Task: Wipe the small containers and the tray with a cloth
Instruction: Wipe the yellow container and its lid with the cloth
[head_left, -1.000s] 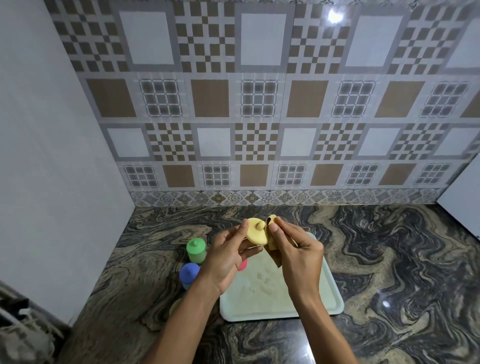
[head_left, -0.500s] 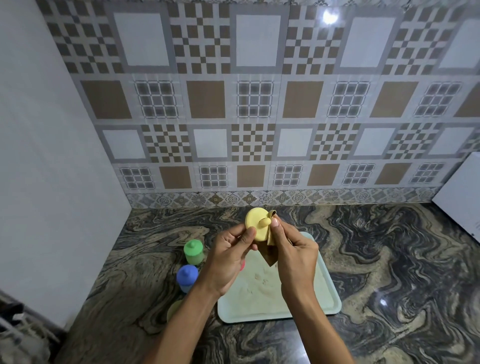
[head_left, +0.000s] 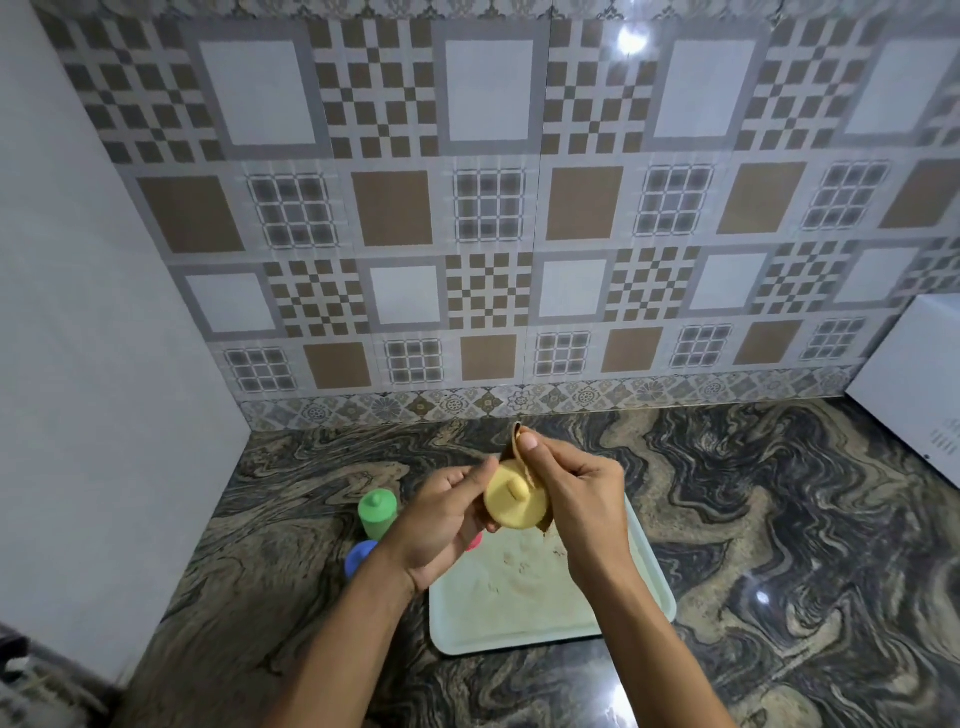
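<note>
Left hand (head_left: 441, 525) grips yellow container (head_left: 514, 501), knobbed lid toward camera. Right hand (head_left: 576, 499) pinches brown cloth (head_left: 519, 441) against its right rim. Both held above pale tray (head_left: 467, 629). Green container (head_left: 377, 512) and blue container (head_left: 358, 556) stand left of tray, near left hand. White wall (head_left: 104, 312) bounds left. Marbled counter (head_left: 779, 519) spreads right to white appliance (head_left: 914, 384).

I note a dark marbled counter (head_left: 779, 519) filling the lower half of the frame. Behind it stands a tiled wall (head_left: 488, 208) of brown, white and checkered squares, with an ornamental border strip (head_left: 519, 400) where it meets the counter. A plain pale wall (head_left: 78, 312) occupies the left side. A white appliance (head_left: 914, 379) shows at the right edge. A light glare (head_left: 631, 39) sits near the upper centre-right.
</note>
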